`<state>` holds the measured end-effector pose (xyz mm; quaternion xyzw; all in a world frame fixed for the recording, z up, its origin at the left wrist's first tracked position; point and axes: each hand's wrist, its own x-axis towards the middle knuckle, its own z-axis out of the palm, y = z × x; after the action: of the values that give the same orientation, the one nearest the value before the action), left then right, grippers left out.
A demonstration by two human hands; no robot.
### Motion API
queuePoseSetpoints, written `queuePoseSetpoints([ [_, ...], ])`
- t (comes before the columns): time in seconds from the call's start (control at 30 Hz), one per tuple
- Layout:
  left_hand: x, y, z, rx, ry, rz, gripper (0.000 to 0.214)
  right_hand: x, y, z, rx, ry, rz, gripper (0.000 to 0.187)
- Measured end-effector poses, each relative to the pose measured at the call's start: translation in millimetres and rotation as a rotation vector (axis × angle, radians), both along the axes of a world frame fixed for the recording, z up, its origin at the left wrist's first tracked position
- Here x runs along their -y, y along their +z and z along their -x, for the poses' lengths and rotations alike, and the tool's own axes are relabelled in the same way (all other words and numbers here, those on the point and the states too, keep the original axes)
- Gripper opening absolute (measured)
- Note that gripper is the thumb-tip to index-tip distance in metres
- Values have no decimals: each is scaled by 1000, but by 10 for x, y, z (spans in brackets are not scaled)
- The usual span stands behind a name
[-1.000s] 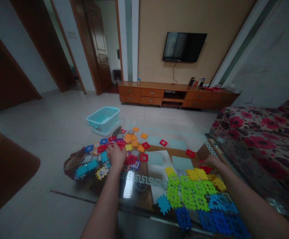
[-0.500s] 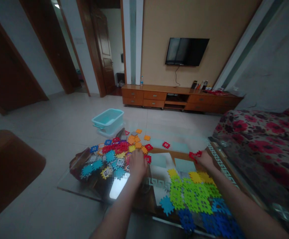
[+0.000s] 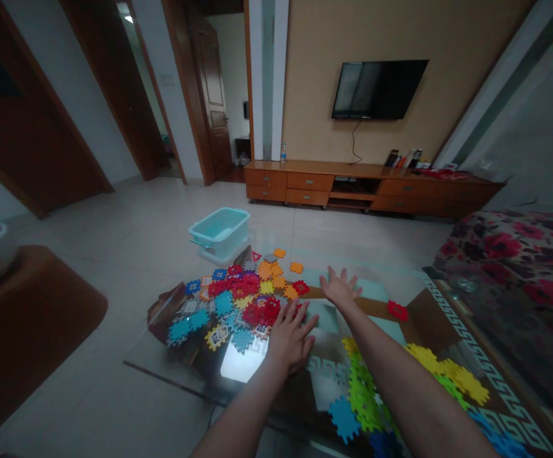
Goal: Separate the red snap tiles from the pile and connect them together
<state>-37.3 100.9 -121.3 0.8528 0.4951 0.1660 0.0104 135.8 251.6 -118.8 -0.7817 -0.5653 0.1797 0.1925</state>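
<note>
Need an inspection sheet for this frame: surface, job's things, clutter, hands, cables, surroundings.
Surface: glass-topped coffee table, glare patch near the front edge.
Job's things: loose pile of coloured interlocking plastic tiles; joined green, yellow and blue tile mat.
Clutter: single red tile lying apart.
Hands: left hand flat on the glass, open, beside the pile; right hand open, fingers spread, holding nothing.
Cables: black cord hanging under the wall-mounted television.
Surroundings: teal plastic tub on the floor, wooden cabinet, floral sofa.

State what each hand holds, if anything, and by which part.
Nothing is held: the left hand lies flat on the glass table; the right hand hovers open.
</note>
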Motion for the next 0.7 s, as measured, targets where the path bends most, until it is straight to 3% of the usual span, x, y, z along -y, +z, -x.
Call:
queuePoseSetpoints([
  [0.07,-44,-18,73,-1,36,39,50,-98,-131,-31,63,-55,111,65],
  [0.13,-97,-35,123,-10,89,56,49,-181,-235,49,93,-29,125,69],
  [0.37,-264,-41,206,-48,269,55,59,-381,-293,747,7,266,35,69],
  [0.53,-318,-48,222,-69,351,45,65,-522,-178,1087,-135,464,33,62],
  [0.63,-335,-35,239,-72,400,5,70,-588,20,997,-253,582,-9,55],
  [0.7,-338,-13,255,-77,429,-19,71,-562,220,771,-312,614,-68,55],
])
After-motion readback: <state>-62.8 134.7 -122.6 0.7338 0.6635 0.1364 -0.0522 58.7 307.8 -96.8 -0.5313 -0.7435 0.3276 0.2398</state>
